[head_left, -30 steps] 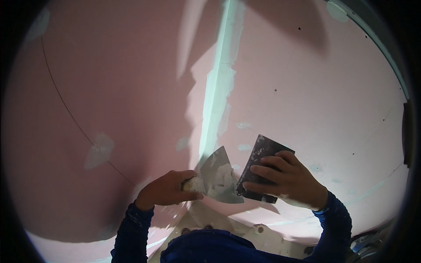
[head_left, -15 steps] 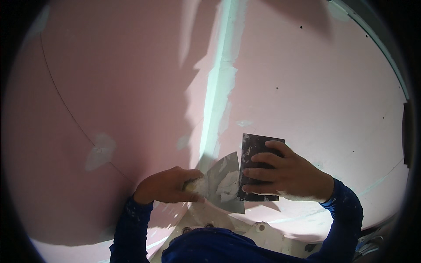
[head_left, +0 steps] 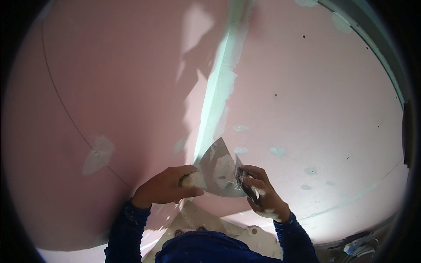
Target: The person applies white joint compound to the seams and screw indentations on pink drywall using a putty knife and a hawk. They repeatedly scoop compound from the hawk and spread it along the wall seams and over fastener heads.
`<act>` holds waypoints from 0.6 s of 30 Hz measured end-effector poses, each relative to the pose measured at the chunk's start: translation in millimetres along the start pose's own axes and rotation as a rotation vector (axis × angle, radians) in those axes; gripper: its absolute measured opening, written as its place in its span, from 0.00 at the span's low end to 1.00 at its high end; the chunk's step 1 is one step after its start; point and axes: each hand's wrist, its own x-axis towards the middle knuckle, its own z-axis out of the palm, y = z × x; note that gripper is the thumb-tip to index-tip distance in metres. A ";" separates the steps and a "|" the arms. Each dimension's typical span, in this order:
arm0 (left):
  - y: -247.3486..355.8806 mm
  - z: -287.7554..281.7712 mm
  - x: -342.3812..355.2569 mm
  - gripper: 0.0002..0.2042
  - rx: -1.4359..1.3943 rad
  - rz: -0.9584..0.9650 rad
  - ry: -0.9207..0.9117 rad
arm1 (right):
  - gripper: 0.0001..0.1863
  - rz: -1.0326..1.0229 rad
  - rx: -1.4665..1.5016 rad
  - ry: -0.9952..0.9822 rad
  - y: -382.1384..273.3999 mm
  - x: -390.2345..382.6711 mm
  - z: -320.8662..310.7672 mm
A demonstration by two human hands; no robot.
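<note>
My left hand is wrapped round the handle of a wide putty knife, its grey blade fanned out to the right. A whitish patch of joint compound lies on that blade. Closed round a dark flat spreader is my right hand, with some white smears on the fingers. The spreader is turned nearly edge-on and meets the right part of the knife's blade, beside the compound. Behind the tools, a pale coated strip runs up the corner between two pink wallboards.
Pink wallboard spreads on the left, with a thin seam and a pale patch. The right wallboard carries small dark holes and several filled spots. Coiled cables lie at the lower right. Pale floor shows below my hands.
My right hand has moved left and turned the spreader from face-on to nearly edge-on, against the putty knife. The knife in my left hand has tilted slightly and shifted left.
</note>
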 end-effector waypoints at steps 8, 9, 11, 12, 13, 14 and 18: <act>6.4 -5.1 -9.0 0.33 0.046 0.000 0.067 | 0.33 0.133 -0.439 -0.085 -1.9 14.2 -49.7; 6.2 -4.6 -7.0 0.33 0.105 0.006 0.089 | 0.33 -0.020 -0.556 -0.057 -13.8 20.3 -62.5; 5.0 -3.9 -4.3 0.33 0.190 0.014 0.111 | 0.32 0.000 -0.766 -0.228 -44.6 26.1 -78.2; 4.4 -2.2 -3.4 0.33 0.214 0.022 0.123 | 0.31 -0.024 -0.851 -0.293 -57.6 28.4 -80.7; 4.7 -1.0 -3.8 0.33 0.220 0.021 0.131 | 0.33 -0.040 -0.868 -0.318 -67.8 30.4 -78.4; 5.1 0.6 -5.3 0.33 0.235 0.022 0.135 | 0.35 -0.069 -0.911 -0.345 -75.9 31.4 -76.3; 14.3 9.2 -7.1 0.34 0.257 -0.014 0.130 | 0.37 -0.191 -1.017 -0.399 -82.7 38.7 -72.8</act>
